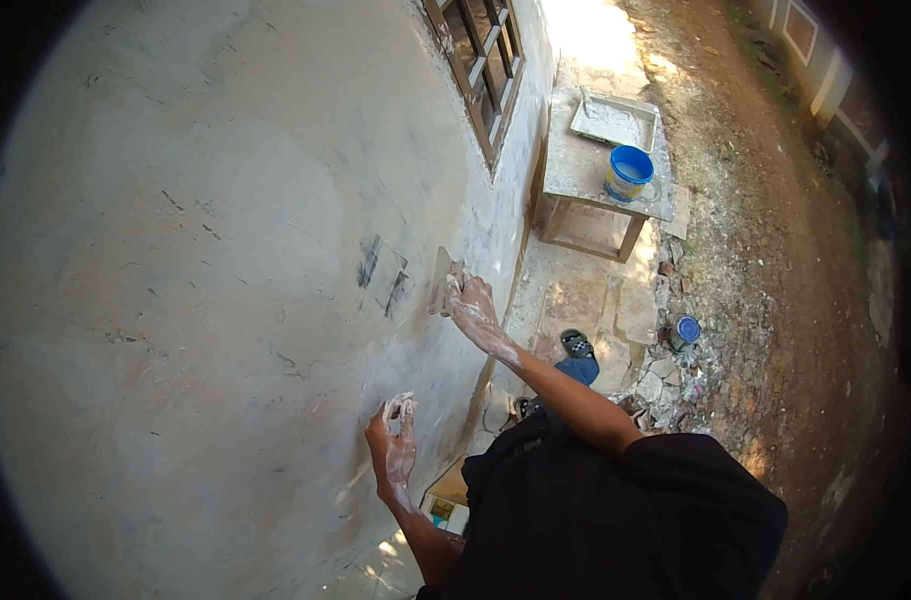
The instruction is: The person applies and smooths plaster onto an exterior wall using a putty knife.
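Observation:
My right hand (473, 305), smeared with white paste, grips a flat scraper (440, 280) whose blade lies against the plastered wall (225, 300). Beside the blade, dark grey streaks (380, 275) show on the wall. Lower down, my left hand (395, 450) is held close to the wall with its fingers curled. White putty (399, 408) covers its fingertips, and what they hold cannot be made out. A pale, thin streak shows by that wrist; whether it is a handle is unclear.
A barred window (485, 75) sits in the wall above. A wooden table (575, 180) carries a putty tray (615, 122) and a blue-rimmed bucket (627, 175). Near my sandalled foot (577, 344) stand a blue-lidded can (687, 330) and broken rubble (660, 385). A dirt path (775, 250) runs along the right.

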`<state>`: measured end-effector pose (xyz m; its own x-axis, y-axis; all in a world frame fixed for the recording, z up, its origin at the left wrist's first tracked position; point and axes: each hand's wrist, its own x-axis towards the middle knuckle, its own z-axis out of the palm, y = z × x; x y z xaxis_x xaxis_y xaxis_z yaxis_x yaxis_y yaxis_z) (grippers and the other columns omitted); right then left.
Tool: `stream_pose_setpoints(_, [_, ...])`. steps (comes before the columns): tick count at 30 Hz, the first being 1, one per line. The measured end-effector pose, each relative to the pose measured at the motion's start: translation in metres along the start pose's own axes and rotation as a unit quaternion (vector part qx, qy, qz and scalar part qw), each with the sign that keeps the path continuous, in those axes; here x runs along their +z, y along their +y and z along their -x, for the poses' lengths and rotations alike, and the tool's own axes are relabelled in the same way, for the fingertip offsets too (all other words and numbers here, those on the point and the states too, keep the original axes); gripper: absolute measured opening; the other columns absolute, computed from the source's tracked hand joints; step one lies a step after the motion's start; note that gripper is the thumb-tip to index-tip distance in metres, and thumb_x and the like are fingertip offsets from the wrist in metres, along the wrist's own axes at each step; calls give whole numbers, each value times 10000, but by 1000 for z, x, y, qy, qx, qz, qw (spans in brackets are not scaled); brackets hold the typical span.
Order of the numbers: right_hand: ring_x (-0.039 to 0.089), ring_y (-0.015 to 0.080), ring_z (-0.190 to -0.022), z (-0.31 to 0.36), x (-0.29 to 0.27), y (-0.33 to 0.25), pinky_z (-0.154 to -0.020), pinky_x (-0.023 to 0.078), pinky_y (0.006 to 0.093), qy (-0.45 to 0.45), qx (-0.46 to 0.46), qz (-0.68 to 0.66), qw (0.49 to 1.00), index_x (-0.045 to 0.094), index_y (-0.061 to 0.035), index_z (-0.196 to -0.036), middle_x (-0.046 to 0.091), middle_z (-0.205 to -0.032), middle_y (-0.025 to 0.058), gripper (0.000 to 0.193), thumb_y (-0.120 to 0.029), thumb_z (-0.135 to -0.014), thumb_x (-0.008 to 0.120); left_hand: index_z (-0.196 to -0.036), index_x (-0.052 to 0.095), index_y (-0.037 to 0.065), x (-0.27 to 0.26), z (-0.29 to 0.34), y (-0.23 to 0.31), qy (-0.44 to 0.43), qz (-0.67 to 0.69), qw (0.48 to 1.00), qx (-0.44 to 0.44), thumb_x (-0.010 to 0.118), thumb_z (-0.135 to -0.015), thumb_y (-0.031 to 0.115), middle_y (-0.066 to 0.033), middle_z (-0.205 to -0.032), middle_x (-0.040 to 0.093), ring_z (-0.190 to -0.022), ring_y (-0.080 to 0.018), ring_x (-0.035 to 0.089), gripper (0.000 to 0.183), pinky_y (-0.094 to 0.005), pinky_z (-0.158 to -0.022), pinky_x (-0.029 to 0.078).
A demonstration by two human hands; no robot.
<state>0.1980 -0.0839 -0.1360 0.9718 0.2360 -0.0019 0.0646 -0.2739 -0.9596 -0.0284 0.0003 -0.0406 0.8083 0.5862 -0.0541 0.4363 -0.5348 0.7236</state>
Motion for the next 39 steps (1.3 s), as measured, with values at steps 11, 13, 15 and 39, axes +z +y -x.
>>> stream_pose_setpoints(11, [559,400,-579,88,24,-68,-565,462,473,-90,-251,14,964,560,40,-722,544,-620,216,187,-100,-846,560,-1032,656,-17,-3,4,2,-12,16,999,-34,600,-879,98,-178,-919,685,-846,-289,656,200,-368,-802,480])
stream_pose_setpoints(13, [554,400,-568,78,-1,-59,-560,461,468,-53,-230,27,971,557,45,-711,537,-614,220,196,-99,-844,560,-1034,658,-13,-3,3,-8,-4,31,999,-17,602,-875,97,-178,-920,685,-850,-290,656,201,-365,-801,481])
stream_pose_setpoints(15, [549,401,-556,53,-10,-51,-556,460,464,-13,-208,43,977,555,49,-700,531,-607,224,204,-97,-842,561,-1036,660,-8,-3,1,-8,1,47,999,2,605,-872,96,-177,-922,685,-853,-291,656,202,-362,-799,481])
stream_pose_setpoints(39, [561,376,-648,41,67,-71,-579,487,425,-87,-308,74,944,580,56,-806,557,-689,212,136,-77,-832,566,-1018,650,-26,-1,-1,-18,-15,32,999,20,586,-897,126,-197,-907,678,-826,-317,655,204,-378,-774,487])
